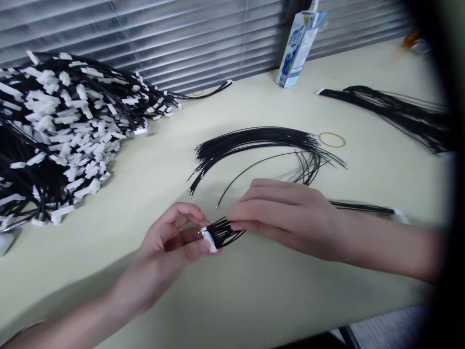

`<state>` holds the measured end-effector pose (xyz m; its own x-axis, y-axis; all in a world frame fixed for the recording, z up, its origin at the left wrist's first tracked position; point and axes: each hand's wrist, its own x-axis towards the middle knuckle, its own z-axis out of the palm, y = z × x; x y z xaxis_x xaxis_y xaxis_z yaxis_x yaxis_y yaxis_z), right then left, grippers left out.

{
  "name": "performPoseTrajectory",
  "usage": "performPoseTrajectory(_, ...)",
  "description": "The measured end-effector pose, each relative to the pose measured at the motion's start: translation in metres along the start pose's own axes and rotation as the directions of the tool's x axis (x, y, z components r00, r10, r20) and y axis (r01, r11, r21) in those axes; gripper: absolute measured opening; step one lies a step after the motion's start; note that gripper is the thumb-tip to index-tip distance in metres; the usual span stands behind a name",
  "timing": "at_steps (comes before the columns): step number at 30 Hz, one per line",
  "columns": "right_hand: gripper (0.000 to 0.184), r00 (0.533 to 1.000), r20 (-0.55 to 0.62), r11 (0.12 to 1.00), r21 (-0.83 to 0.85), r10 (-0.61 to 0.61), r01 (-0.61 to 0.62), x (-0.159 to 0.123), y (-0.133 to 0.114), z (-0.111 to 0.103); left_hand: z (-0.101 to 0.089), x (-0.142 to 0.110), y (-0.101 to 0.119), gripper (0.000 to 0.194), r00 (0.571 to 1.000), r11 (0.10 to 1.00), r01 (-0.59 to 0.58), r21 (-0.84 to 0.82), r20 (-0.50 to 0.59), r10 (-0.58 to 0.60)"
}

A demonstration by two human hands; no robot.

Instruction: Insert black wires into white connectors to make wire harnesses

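Between the thumb and fingers of my left hand (pixel 174 242) is a white connector housing (pixel 209 240). Several black wires (pixel 222 232) run out of it to the right. My right hand (pixel 283 213) is closed round these wires, its fingertips a short way from the housing. Beyond my right wrist, wires come out and end at another white connector (pixel 399 216). A loose bundle of black wires (pixel 254 139) with bare metal terminals lies just behind my hands. One single wire (pixel 247 169) curves in front of that bundle, toward my right fingers.
A large heap of black cables with white connectors (pixel 72 126) fills the left of the table. A tan rubber band (pixel 332 140) lies right of the loose bundle. A drink carton (pixel 300 48) stands by the blinds (pixel 203 39). More black cables (pixel 392 111) lie at the right.
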<state>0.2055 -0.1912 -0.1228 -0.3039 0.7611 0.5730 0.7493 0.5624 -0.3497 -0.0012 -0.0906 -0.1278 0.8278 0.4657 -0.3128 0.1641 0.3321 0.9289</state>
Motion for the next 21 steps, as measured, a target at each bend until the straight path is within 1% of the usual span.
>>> performPoseTrajectory(1,0.009,1.0,-0.01,1.0,-0.001,-0.002,0.002,0.0004,-0.0024,0.0006,-0.0002,0.0002,-0.0002,0.022,1.0,1.0,0.0,0.001,0.003,0.0)
performPoseTrajectory(5,0.009,0.998,-0.04,0.999,-0.01,0.053,-0.053,0.0024,-0.0075,0.0014,-0.0005,0.0006,-0.001,0.022,1.0,1.0,-0.002,0.003,0.017,0.002)
performPoseTrajectory(10,0.007,0.998,-0.017,0.997,0.037,0.067,-0.066,0.0034,-0.0083,0.0015,0.0004,-0.0003,0.0007,0.022,1.0,1.0,-0.008,-0.006,0.007,0.008)
performPoseTrajectory(17,0.012,0.998,0.008,0.996,-0.054,0.07,-0.069,0.0018,-0.0098,0.0034,0.0009,-0.001,0.0019,0.022,1.0,1.0,-0.005,-0.015,0.01,0.006)
performPoseTrajectory(21,0.014,0.998,0.002,0.995,-0.069,0.07,-0.069,0.0028,-0.0097,0.0035,0.0012,-0.0003,0.0013,0.021,1.0,1.0,-0.008,-0.007,0.007,0.008)
